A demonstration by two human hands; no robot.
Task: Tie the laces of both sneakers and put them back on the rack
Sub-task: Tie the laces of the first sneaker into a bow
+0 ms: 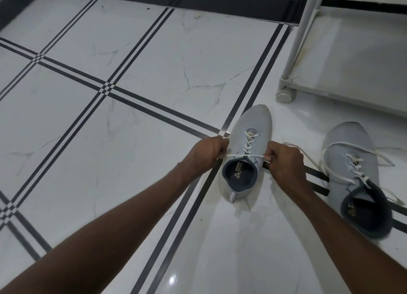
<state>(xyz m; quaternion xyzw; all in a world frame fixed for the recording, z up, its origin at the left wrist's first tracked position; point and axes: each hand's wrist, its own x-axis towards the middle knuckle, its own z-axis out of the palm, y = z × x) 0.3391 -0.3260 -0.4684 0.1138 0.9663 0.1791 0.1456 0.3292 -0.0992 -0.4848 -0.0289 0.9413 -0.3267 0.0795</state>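
A light grey sneaker (253, 126) stands on the floor, toe pointing away from me. Its white lace (242, 155) is pulled taut sideways across the tongue, just ahead of the dark opening. My left hand (208, 150) grips the left lace end and my right hand (285, 159) pinches the right end. A second grey sneaker (343, 139) lies to the right, with its white lace (326, 163) loose and trailing over the shoe and floor. The white shoe rack (293, 49) stands at the upper right, its bottom shelf bare.
The floor is glossy white marble tile with dark striped lines (105, 89). A dark skirting band (198, 0) runs along the far wall. The rack's corner foot (285, 95) rests just beyond the first sneaker's toe.
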